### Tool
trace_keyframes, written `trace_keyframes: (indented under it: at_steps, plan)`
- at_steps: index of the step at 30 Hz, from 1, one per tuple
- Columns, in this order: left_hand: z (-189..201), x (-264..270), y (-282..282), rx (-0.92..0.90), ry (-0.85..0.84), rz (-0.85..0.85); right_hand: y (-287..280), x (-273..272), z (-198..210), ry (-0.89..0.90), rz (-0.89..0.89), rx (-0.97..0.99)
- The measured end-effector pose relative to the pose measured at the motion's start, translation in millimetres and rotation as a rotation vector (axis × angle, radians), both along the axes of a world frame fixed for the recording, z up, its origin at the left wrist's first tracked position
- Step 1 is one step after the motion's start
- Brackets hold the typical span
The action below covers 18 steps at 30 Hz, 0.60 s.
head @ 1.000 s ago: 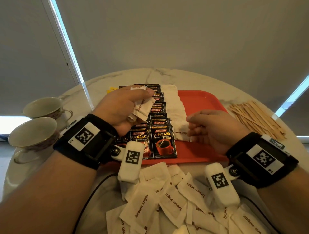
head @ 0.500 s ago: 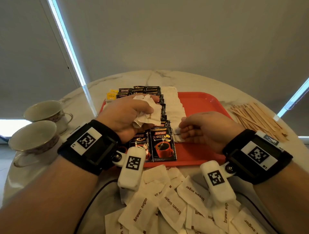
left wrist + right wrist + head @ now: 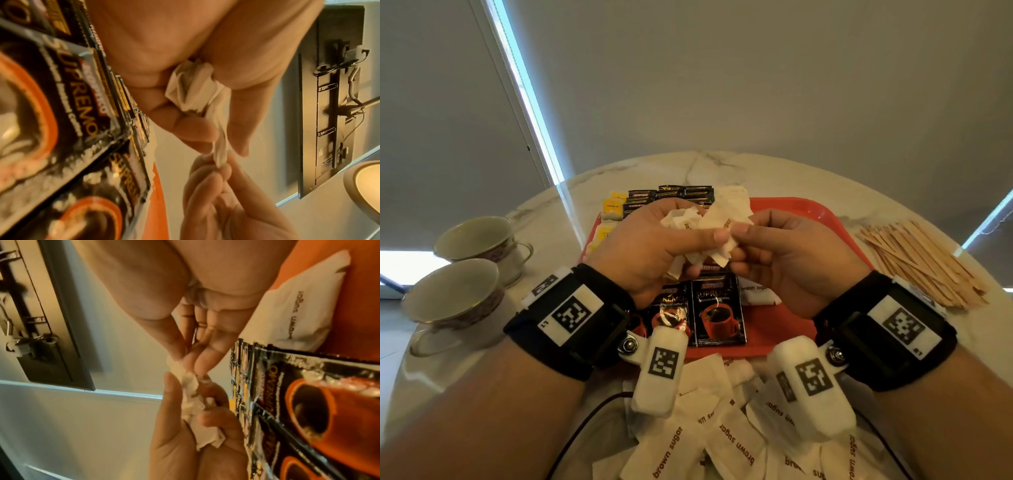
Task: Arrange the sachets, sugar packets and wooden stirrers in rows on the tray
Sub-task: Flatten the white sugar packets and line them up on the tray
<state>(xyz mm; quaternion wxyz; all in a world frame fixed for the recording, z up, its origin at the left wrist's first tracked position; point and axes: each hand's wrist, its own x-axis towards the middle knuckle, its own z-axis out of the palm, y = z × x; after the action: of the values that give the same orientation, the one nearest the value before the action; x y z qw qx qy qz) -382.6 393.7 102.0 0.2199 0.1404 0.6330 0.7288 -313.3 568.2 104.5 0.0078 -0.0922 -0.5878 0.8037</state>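
Note:
Above the red tray [image 3: 804, 216], my left hand [image 3: 654, 246] grips a bunch of white brown-sugar packets [image 3: 688, 226] [image 3: 191, 87] [image 3: 195, 405]. My right hand [image 3: 784, 253] pinches one packet [image 3: 726, 219] from that bunch between thumb and fingers. On the tray lie rows of black coffee sachets [image 3: 717, 311] [image 3: 68, 97] [image 3: 308, 394] and a row of sugar packets [image 3: 755, 293] [image 3: 298, 305]. Yellow sachets [image 3: 611, 207] sit at the tray's far left. The wooden stirrers [image 3: 921, 260] lie in a heap on the table to the right.
Several loose brown-sugar packets [image 3: 722, 431] are scattered on the marble table [image 3: 774, 171] in front of the tray, under my wrists. Two teacups [image 3: 479, 236] [image 3: 452, 298] stand at the left. A black cable [image 3: 585, 421] runs across the near table.
My right hand left the packet row on the tray, rose and met my left hand, pinching a packet from its bunch. My left hand lifted slightly.

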Motion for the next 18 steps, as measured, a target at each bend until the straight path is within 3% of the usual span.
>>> trace_keyframes:
  at_steps: [3, 6, 12, 18]
  plan:
    - [1, 3, 2, 0.005, -0.007, -0.012, 2, 0, 1, 0.002, -0.015, -0.062]
    - [2, 4, 3, -0.040, -0.010, 0.009, 4, 0, -2, -0.018, 0.033, 0.068]
    - [5, 8, 4, -0.097, -0.040, 0.018, 7, 0, -2, 0.072, -0.086, 0.274]
    - [3, 0, 2, -0.056, -0.053, 0.121, 24, 7, -7, -0.113, -0.169, 0.332]
